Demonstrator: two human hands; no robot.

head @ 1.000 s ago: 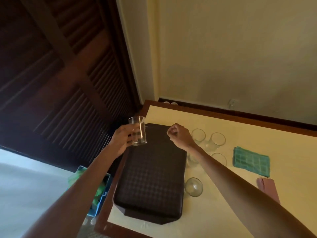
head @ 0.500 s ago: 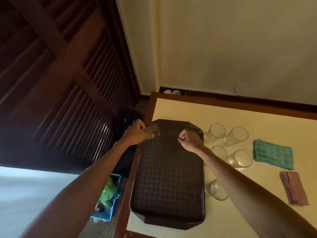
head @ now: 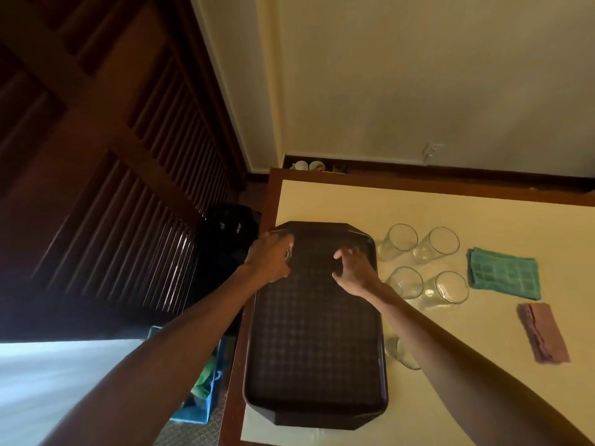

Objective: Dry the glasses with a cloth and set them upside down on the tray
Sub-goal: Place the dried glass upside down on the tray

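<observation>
1. Left hand (head: 269,259): fingers curled round small clear drinking glass (head: 288,253), mostly hidden under the palm. Upright or inverted: cannot tell.
2. Held glass at far-left corner of dark brown rectangular tray (head: 315,349) with clipped corners and gridded floor. Touching the floor or just above: cannot tell.
3. Right hand (head: 354,268): over far half of tray, fingers apart and loosely curled, gripping nothing, apart from held glass.
4. Five more clear glasses (head: 405,281) on cream table top (head: 483,217), just right of tray: four rims-up in two pairs, fifth nearer, partly behind right forearm.
5. Green waffle-weave cloth (head: 504,276) flat on table, right of the pairs. Folded mauve cloth (head: 542,333) nearer, close by, not touching.
</observation>
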